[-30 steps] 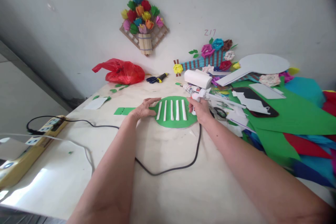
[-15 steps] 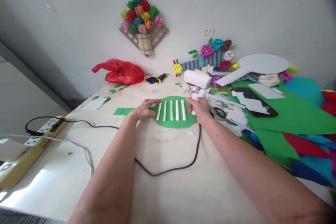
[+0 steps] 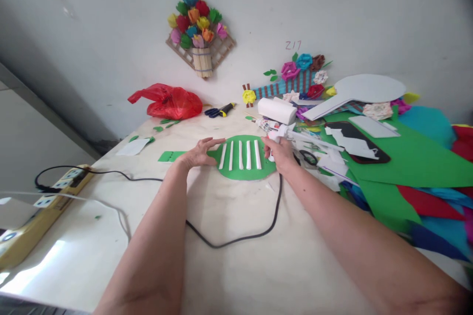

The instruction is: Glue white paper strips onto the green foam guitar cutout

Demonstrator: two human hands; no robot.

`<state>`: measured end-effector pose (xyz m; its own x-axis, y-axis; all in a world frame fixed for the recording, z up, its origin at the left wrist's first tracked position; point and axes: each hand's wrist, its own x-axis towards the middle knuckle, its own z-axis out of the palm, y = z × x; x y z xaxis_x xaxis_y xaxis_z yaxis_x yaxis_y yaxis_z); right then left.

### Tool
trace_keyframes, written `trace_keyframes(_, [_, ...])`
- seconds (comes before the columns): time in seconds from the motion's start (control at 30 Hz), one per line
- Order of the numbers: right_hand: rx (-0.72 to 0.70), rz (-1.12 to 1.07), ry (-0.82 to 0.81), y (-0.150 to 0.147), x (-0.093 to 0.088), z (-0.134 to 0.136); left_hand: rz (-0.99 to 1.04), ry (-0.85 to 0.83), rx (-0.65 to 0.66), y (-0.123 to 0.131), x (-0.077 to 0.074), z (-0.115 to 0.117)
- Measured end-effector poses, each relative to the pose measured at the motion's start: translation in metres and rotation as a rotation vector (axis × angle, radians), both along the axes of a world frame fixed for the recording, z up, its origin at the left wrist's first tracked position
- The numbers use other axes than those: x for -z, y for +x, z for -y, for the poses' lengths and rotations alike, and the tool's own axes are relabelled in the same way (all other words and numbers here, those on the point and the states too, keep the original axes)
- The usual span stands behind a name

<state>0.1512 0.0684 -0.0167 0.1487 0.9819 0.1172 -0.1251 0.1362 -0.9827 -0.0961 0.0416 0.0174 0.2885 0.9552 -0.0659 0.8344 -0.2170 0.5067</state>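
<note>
A green paddle-shaped cutout [image 3: 236, 175] lies flat on the table, its narrow handle pointing left. Several white strips [image 3: 241, 155] stand side by side across its round part. My left hand [image 3: 199, 153] rests on the cutout's left side where the handle meets the round part, thumb and fingers apart. In my right hand [image 3: 284, 156] is a white glue gun [image 3: 275, 139], with a glue stick [image 3: 318, 141] sticking out of its back to the right. Its nozzle is over the right edge of the cutout. The black cord [image 3: 254, 237] runs from beneath it across the table.
At left lies a power strip [image 3: 55, 202] with plugged-in cords. A red plastic bag [image 3: 173, 102] and pliers [image 3: 220, 110] sit near the wall. Paper scraps, scissors [image 3: 308, 157], a dark phone-like tray [image 3: 382, 156] and green sheets [image 3: 424, 157] crowd the right.
My left hand has shifted very slightly left along the cutout. My right hand keeps the glue gun at the right edge; the whole view has moved a little.
</note>
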Motion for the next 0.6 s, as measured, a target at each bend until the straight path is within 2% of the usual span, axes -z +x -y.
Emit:
trace_keyframes(0.27, [-0.007, -0.018, -0.007, 0.0005, 0.001, -0.0007, 0.06, -0.031, 0.097, -0.0054, -0.0008, -0.0022])
trace_keyframes(0.6, [-0.01, -0.019, 0.0, 0.0003, 0.0025, -0.0018, 0.088, 0.071, 0.03, -0.0009, 0.0076, -0.0052])
